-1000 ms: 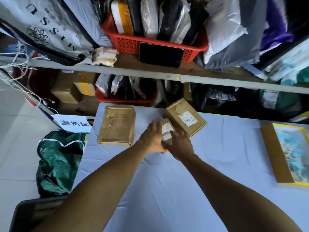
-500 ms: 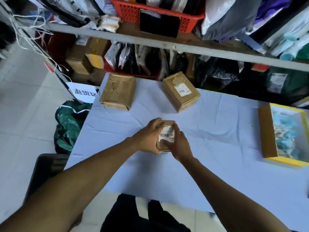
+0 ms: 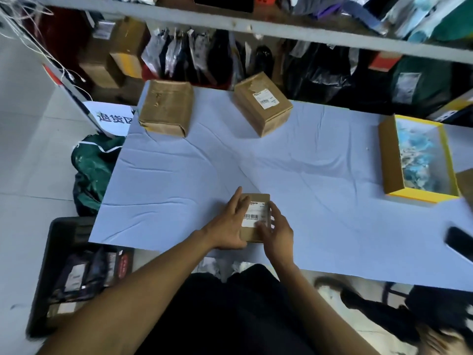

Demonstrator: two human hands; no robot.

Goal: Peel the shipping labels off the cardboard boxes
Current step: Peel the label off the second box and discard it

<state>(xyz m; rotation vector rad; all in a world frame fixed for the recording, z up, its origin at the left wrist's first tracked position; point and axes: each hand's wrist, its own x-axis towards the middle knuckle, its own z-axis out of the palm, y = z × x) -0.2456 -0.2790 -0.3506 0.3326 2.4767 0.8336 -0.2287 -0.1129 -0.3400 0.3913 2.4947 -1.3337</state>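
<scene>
A small cardboard box (image 3: 258, 198) lies near the table's front edge, its white barcode label (image 3: 253, 218) facing up. My left hand (image 3: 229, 226) holds the box's left side, fingers spread over the top. My right hand (image 3: 277, 231) grips its right side, fingertips on the label's lower right part. Two bigger boxes stand at the back: a taped one with no label (image 3: 166, 108) at the left, and one with a white label (image 3: 262, 103) at the centre.
The table (image 3: 320, 175) wears a pale blue cloth. A yellow-rimmed open box (image 3: 419, 160) sits at the right, and a dark object (image 3: 459, 243) lies at the right edge. Shelves of parcels (image 3: 256, 55) run behind. A green bag (image 3: 92, 170) and a black crate (image 3: 76, 272) stand on the floor at the left.
Both hands have drawn the small box from the back of the table, beside the labelled box, to the front edge. The view has tilted down.
</scene>
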